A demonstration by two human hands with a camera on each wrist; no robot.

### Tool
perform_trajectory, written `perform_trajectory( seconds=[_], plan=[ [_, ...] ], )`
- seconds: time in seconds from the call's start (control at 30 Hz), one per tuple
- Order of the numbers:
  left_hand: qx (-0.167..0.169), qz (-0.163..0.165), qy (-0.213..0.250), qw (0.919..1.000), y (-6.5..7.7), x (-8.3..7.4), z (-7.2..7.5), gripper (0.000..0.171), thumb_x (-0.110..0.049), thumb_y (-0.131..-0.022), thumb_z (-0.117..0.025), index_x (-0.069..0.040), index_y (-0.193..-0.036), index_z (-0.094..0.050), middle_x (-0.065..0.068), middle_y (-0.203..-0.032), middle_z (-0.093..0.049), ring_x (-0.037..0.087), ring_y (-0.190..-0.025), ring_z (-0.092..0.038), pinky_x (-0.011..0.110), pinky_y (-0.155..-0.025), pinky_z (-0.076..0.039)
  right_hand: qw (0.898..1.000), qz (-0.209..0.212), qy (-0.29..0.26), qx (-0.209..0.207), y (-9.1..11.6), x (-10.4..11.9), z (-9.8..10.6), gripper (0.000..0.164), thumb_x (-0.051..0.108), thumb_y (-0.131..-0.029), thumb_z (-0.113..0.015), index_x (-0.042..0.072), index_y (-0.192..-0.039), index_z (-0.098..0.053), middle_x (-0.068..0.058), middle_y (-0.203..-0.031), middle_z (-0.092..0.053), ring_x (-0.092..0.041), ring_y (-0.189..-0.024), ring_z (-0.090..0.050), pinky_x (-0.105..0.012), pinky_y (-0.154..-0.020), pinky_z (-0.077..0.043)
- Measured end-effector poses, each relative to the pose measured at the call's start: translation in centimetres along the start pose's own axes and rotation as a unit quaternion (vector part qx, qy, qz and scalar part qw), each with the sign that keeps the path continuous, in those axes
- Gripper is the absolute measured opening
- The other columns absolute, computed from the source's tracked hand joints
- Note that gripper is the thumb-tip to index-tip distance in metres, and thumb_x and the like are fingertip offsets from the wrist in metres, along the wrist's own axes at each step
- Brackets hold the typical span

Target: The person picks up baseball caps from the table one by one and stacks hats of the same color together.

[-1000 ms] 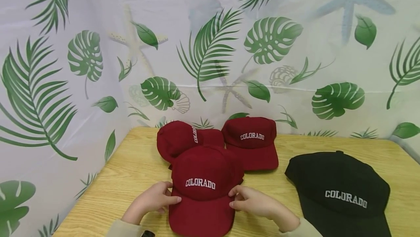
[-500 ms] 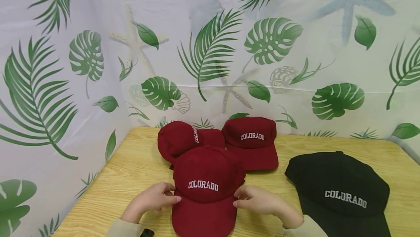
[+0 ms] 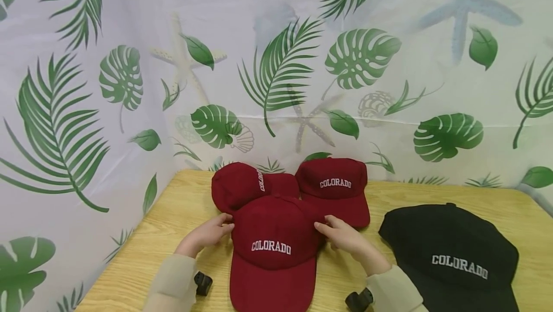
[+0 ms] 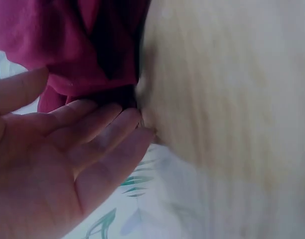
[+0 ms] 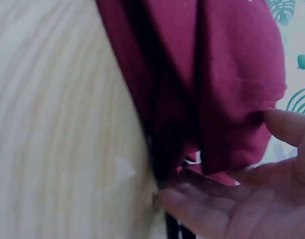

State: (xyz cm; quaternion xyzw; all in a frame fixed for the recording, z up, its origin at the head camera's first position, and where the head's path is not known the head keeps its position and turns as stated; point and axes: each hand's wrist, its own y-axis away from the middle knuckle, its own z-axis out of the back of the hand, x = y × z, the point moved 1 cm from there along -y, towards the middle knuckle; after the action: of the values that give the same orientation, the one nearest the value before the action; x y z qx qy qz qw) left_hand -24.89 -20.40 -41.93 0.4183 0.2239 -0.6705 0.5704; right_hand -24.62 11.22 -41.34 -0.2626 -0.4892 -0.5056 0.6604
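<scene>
A dark red baseball cap (image 3: pixel 273 281) with white COLORADO lettering sits at the front middle of the table, brim toward me. My left hand (image 3: pixel 208 233) is at the left side of its crown, fingers extended. In the left wrist view its straight fingertips reach the lower edge of the red cloth (image 4: pixel 87 45), the thumb spread apart. On the crown's right side is my right hand (image 3: pixel 347 241). The right wrist view has its fingers under the back edge of the cap (image 5: pixel 232 99) and the thumb tip against the cloth. The fingertips there are partly hidden.
Behind, a red cap (image 3: pixel 235 188) lies turned sideways, and another red cap (image 3: pixel 334 173) faces forward beside it. A black COLORADO cap (image 3: pixel 449 235) is at the right. The wood-grain table (image 3: pixel 181 197) meets a leaf-print cloth (image 3: pixel 294 38).
Both hands have moved from the sides near the brim back to the rear sides of the crown. The front red cap has shifted slightly right; the view has tilted a little.
</scene>
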Motion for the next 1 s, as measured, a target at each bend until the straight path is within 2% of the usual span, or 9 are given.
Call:
perform_trajectory(
  seconds=[0.03, 0.1, 0.17, 0.27, 0.53, 0.6, 0.7, 0.8, 1.0],
  plan=[
    [0.011, -0.002, 0.009, 0.9999, -0.2, 0.0, 0.1, 0.038, -0.011, -0.091, -0.045, 0.008, -0.124, -0.038, 0.024, -0.121, -0.043, 0.033, -0.106, -0.044, 0.044, -0.073, -0.045, 1.000, -0.001, -0.010, 0.007, -0.1, -0.2, 0.0, 0.039, 0.026, -0.093, -0.043, -0.009, -0.109, -0.039, -0.012, -0.081, -0.045, -0.019, -0.058, -0.039, -0.031, -0.057, -0.036],
    [0.037, -0.010, 0.027, 0.9989, -0.3, 0.0, 0.2, 0.038, -0.012, -0.091, -0.046, 0.007, -0.123, -0.038, 0.023, -0.122, -0.041, 0.033, -0.107, -0.043, 0.045, -0.074, -0.045, 1.000, -0.005, -0.024, 0.019, -0.2, -0.4, 0.1, 0.046, 0.027, -0.094, -0.042, -0.014, -0.115, -0.034, -0.021, -0.089, -0.047, -0.024, -0.063, -0.046, -0.032, -0.062, -0.040],
    [0.072, -0.026, 0.041, 0.9962, -0.2, 0.1, 0.4, 0.036, -0.013, -0.091, -0.047, 0.005, -0.120, -0.038, 0.021, -0.120, -0.041, 0.032, -0.106, -0.044, 0.045, -0.074, -0.044, 0.999, -0.018, -0.037, 0.023, 0.0, -0.4, 0.2, 0.060, 0.027, -0.094, -0.041, -0.019, -0.128, -0.020, -0.035, -0.117, -0.038, -0.038, -0.090, -0.052, -0.039, -0.076, -0.043],
    [0.107, -0.045, 0.054, 0.9917, 0.0, 0.3, 0.5, 0.027, -0.013, -0.089, -0.048, 0.002, -0.111, -0.040, 0.016, -0.110, -0.046, 0.027, -0.098, -0.046, 0.043, -0.071, -0.045, 0.997, -0.031, -0.065, 0.033, 0.1, -0.2, 0.2, 0.070, 0.029, -0.094, -0.040, -0.017, -0.133, -0.004, -0.035, -0.137, -0.007, -0.046, -0.122, -0.020, -0.051, -0.090, -0.033],
    [0.114, -0.040, 0.086, 0.9890, 0.4, 0.2, 0.1, 0.028, -0.009, -0.088, -0.045, 0.003, -0.112, -0.035, 0.020, -0.116, -0.042, 0.027, -0.097, -0.046, 0.041, -0.066, -0.046, 0.986, -0.032, -0.158, 0.040, -0.2, -0.6, 0.0, 0.071, 0.034, -0.095, -0.037, -0.011, -0.136, 0.001, -0.030, -0.140, -0.002, -0.046, -0.124, -0.013, -0.056, -0.089, -0.030],
    [0.114, -0.039, 0.087, 0.9890, 0.4, 0.1, 0.0, 0.030, -0.009, -0.088, -0.045, 0.003, -0.114, -0.034, 0.020, -0.115, -0.043, 0.027, -0.096, -0.046, 0.040, -0.065, -0.047, 0.984, -0.025, -0.171, 0.040, -0.3, -0.9, 0.0, 0.061, 0.034, -0.095, -0.037, -0.011, -0.131, -0.019, -0.029, -0.134, -0.021, -0.043, -0.120, -0.026, -0.051, -0.087, -0.036],
    [0.108, -0.038, 0.079, 0.9903, 0.5, 0.0, -0.2, 0.028, -0.009, -0.088, -0.046, 0.002, -0.111, -0.036, 0.016, -0.109, -0.046, 0.025, -0.092, -0.047, 0.039, -0.063, -0.047, 0.984, -0.008, -0.173, 0.047, -0.5, -1.4, 0.0, 0.034, 0.028, -0.096, -0.037, -0.005, -0.103, -0.042, -0.019, -0.104, -0.044, -0.029, -0.096, -0.045, -0.039, -0.075, -0.043],
    [0.097, -0.034, 0.067, 0.9925, 0.6, -0.2, -0.3, 0.027, -0.010, -0.087, -0.048, 0.002, -0.109, -0.038, 0.013, -0.105, -0.048, 0.024, -0.090, -0.048, 0.039, -0.061, -0.047, 0.985, 0.008, -0.164, 0.054, -0.5, -1.6, 0.1, 0.023, 0.019, -0.096, -0.037, 0.004, -0.080, -0.042, -0.006, -0.080, -0.043, -0.016, -0.076, -0.043, -0.031, -0.063, -0.039],
    [0.079, -0.026, 0.052, 0.9952, 0.8, -0.5, -0.4, 0.026, -0.010, -0.087, -0.050, 0.001, -0.108, -0.040, 0.014, -0.105, -0.048, 0.026, -0.092, -0.049, 0.039, -0.059, -0.048, 0.992, 0.023, -0.116, 0.040, -0.6, -1.6, -0.1, 0.022, 0.010, -0.095, -0.037, 0.003, -0.075, -0.044, -0.003, -0.077, -0.042, -0.014, -0.070, -0.043, -0.029, -0.060, -0.040]
  ],
)
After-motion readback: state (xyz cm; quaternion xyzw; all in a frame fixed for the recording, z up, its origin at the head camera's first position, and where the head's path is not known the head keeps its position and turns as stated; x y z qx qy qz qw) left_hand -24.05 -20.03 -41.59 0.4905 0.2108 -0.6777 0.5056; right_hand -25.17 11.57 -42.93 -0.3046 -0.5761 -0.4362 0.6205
